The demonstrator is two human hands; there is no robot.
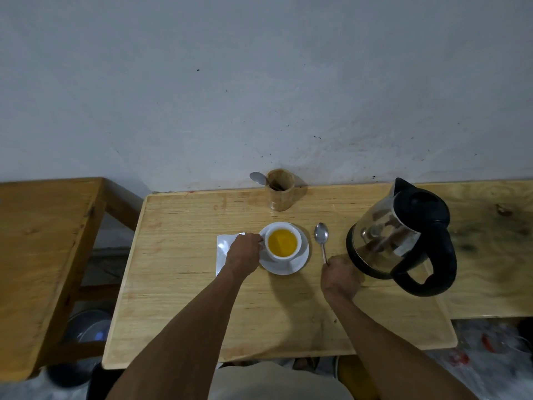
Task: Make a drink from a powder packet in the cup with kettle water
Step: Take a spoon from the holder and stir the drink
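A white cup [288,256] full of orange-yellow drink stands on a white saucer [300,265] in the middle of the wooden table [187,284]. My left hand [243,255] grips the cup at its left side, where the handle is hidden. A silver powder packet [223,249] lies flat under and left of that hand. A metal spoon [321,236] lies to the right of the saucer, and my right hand [340,277] is closed on the end of its handle. The glass and black kettle [403,238] stands just right of my right hand.
A wooden holder [279,194] with another spoon [257,178] in it stands at the back edge by the wall. A second wooden table [34,255] is on the left and a bench surface [490,241] on the right. Dark objects lie on the floor below.
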